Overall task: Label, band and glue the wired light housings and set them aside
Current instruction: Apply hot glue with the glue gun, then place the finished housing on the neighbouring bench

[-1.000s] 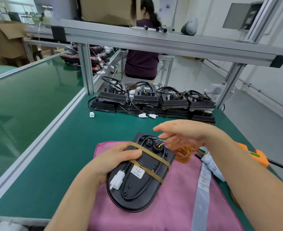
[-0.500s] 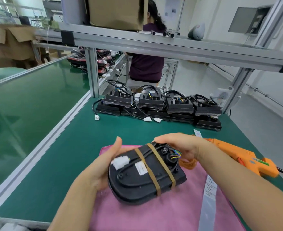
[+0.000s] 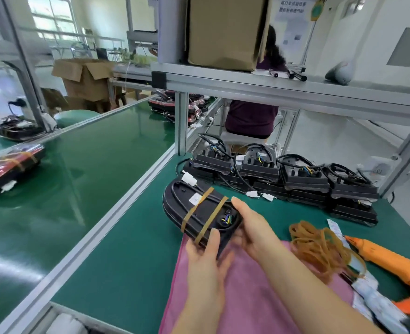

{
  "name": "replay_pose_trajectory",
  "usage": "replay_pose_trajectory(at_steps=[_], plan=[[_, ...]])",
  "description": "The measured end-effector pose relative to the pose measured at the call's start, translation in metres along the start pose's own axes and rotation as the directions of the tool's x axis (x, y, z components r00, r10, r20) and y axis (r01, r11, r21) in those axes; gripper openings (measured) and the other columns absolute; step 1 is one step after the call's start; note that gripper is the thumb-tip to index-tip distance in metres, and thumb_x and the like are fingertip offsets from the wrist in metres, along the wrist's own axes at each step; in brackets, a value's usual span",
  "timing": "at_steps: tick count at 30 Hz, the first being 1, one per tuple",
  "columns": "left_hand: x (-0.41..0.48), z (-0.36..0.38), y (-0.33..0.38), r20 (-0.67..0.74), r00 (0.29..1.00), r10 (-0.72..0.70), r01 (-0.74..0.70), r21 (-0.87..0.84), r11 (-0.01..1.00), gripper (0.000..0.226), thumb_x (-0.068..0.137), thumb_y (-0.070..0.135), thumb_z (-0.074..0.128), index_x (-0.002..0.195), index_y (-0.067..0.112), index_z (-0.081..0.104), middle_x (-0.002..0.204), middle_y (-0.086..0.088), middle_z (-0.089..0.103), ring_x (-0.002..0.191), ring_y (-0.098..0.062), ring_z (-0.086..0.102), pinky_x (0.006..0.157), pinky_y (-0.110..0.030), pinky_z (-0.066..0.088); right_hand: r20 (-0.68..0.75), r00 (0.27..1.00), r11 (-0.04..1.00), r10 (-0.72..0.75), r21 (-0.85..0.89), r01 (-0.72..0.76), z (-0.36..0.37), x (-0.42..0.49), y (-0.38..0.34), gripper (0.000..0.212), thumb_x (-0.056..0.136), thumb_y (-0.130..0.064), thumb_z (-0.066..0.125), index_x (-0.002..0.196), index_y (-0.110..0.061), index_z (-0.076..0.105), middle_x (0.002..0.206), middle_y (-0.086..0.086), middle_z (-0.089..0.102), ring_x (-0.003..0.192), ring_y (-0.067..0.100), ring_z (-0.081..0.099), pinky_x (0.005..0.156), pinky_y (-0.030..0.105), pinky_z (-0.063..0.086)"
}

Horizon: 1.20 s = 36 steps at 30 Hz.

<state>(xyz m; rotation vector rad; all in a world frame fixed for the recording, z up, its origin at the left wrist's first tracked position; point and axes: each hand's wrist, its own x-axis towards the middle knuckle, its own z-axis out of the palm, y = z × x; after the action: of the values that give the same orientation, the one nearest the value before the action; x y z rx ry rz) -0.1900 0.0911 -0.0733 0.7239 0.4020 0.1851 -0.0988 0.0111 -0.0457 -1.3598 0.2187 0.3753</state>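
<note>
You are holding the banded light housing (image 3: 195, 206) over the counter (image 3: 131, 261), left grip (image 3: 205, 254) and right grip (image 3: 251, 229) both clasping its near rim; it is seeming stiff, light and slick, its wires (image 3: 225, 219) fragile.

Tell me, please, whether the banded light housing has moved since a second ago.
Yes. The banded housing lay on the pink cloth; now the left hand and right hand hold it mostly past the cloth's far-left corner, over the green mat.
</note>
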Motion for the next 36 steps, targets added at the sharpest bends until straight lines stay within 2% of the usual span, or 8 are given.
replay_pose_trajectory(at_steps=[9, 14, 17, 19, 21, 25, 31, 36], plan=[[0.042, -0.049, 0.069, -0.232, 0.924, 0.305, -0.31, 0.019, 0.951, 0.033, 0.099, 0.024, 0.052, 0.13, 0.013, 0.054, 0.122, -0.003, 0.067, 0.105, -0.016, 0.068, 0.081, -0.032, 0.055, 0.177, 0.983, 0.967, -0.039, -0.241, 0.082, 0.104, 0.031, 0.01, 0.03, 0.1, -0.038, 0.043, 0.088, -0.018, 0.062, 0.108, 0.01, 0.068, 0.096, 0.022, 0.067, 0.073, 0.032, 0.058], [0.066, -0.079, 0.114, -0.404, 0.808, 0.429, -0.379, 0.202, 0.903, 0.024, 0.1, 0.03, 0.046, 0.12, 0.016, 0.05, 0.121, -0.004, 0.062, 0.095, -0.018, 0.066, 0.068, -0.03, 0.054, 0.29, 0.956, 0.91, -0.034, -0.387, 0.15, 0.161, 0.047, 0.02, 0.019, 0.098, -0.035, 0.045, 0.102, -0.02, 0.056, 0.112, 0.007, 0.063, 0.097, 0.022, 0.064, 0.064, 0.025, 0.051], [0.074, -0.103, 0.138, -0.508, 0.715, 0.481, -0.358, 0.325, 0.875, 0.031, 0.098, 0.036, 0.043, 0.122, 0.016, 0.045, 0.121, -0.007, 0.058, 0.089, -0.021, 0.064, 0.066, -0.034, 0.053, 0.357, 0.934, 0.881, 0.024, -0.449, 0.149, 0.195, 0.05, 0.026, 0.015, 0.097, -0.032, 0.048, 0.086, -0.023, 0.054, 0.089, 0.003, 0.061, 0.073, 0.016, 0.058, 0.063, 0.024, 0.049], [0.075, -0.124, 0.151, -0.55, 0.664, 0.507, -0.322, 0.402, 0.857, 0.036, 0.095, 0.042, 0.043, 0.123, 0.019, 0.043, 0.125, -0.009, 0.057, 0.101, -0.028, 0.061, 0.081, -0.044, 0.054, 0.388, 0.921, 0.867, 0.045, -0.473, 0.157, 0.22, 0.052, 0.036, 0.019, 0.096, -0.029, 0.05, 0.078, -0.023, 0.052, 0.08, 0.002, 0.058, 0.062, 0.013, 0.053, 0.059, 0.022, 0.047], [0.076, -0.143, 0.164, -0.577, 0.624, 0.527, -0.284, 0.461, 0.841, 0.041, 0.093, 0.047, 0.043, 0.125, 0.02, 0.042, 0.128, -0.01, 0.055, 0.11, -0.032, 0.056, 0.097, -0.05, 0.047, 0.415, 0.908, 0.85, 0.059, -0.498, 0.172, 0.243, 0.052, 0.048, 0.018, 0.096, -0.028, 0.05, 0.079, -0.023, 0.053, 0.085, 0.004, 0.059, 0.063, 0.016, 0.055, 0.06, 0.024, 0.047], [0.08, -0.17, 0.182, -0.636, 0.574, 0.515, -0.204, 0.498, 0.843, 0.045, 0.096, 0.044, 0.042, 0.127, 0.012, 0.04, 0.127, -0.017, 0.052, 0.109, -0.034, 0.053, 0.095, -0.048, 0.044, 0.447, 0.893, 0.802, 0.059, -0.554, 0.224, 0.272, 0.051, 0.067, 0.022, 0.094, -0.024, 0.052, 0.072, -0.021, 0.054, 0.09, 0.008, 0.059, 0.077, 0.024, 0.054, 0.056, 0.028, 0.039], [0.087, -0.185, 0.183, -0.731, 0.461, 0.503, -0.094, 0.524, 0.846, 0.058, 0.098, 0.037, 0.04, 0.141, 0.0, 0.029, 0.146, -0.026, 0.028, 0.128, -0.044, 0.037, 0.107, -0.052, 0.033, 0.467, 0.881, 0.734, 0.075, -0.624, 0.269, 0.282, 0.053, 0.073, 0.016, 0.093, -0.028, 0.056, 0.096, -0.018, 0.067, 0.087, 0.006, 0.06, 0.063, 0.02, 0.055, 0.058, 0.029, 0.043], [0.095, -0.188, 0.171, -0.73, 0.434, 0.527, -0.135, 0.526, 0.84, 0.056, 0.099, 0.021, 0.039, 0.147, -0.001, 0.023, 0.157, -0.017, 0.018, 0.138, -0.04, 0.029, 0.115, -0.047, 0.024, 0.456, 0.889, 0.613, 0.05, -0.717, 0.333, 0.279, 0.055, 0.071, 0.027, 0.091, -0.028, 0.056, 0.111, -0.019, 0.071, 0.113, 0.005, 0.07, 0.108, 0.024, 0.062, 0.086, 0.025, 0.046]])
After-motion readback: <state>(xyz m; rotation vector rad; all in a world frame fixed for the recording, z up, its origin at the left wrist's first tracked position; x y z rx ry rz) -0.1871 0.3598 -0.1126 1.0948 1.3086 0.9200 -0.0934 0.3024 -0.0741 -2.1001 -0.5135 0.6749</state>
